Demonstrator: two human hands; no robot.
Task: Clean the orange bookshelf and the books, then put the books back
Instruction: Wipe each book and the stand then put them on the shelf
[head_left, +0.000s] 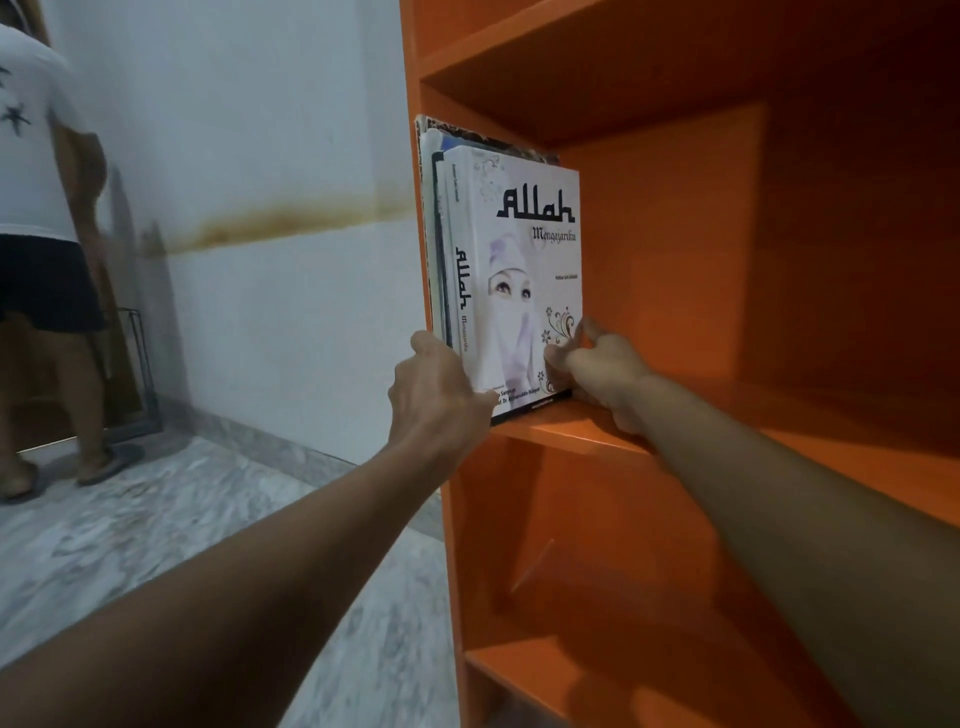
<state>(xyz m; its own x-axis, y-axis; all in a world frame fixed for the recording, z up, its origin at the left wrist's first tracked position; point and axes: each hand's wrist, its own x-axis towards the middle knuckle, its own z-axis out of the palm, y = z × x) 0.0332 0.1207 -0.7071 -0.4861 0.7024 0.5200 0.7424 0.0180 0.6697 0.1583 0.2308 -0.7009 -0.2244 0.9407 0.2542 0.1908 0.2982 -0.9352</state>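
Observation:
An orange bookshelf (727, 291) fills the right half of the view. A small stack of books stands upright at the left end of its middle shelf, against the side panel. The outermost is a white book (519, 249) with black lettering on cover and spine. My left hand (441, 389) grips the bottom of the stack at the spines. My right hand (597, 364) pinches the lower right corner of the white book's cover. The books behind it show only their top edges and spines (434, 208).
The shelf compartments above and below hold nothing visible. Another person (41, 234) in a white shirt and dark shorts stands at the far left on the marble floor (156, 519), beside a dark wire rack (137, 364). A stained white wall (260, 208) runs behind.

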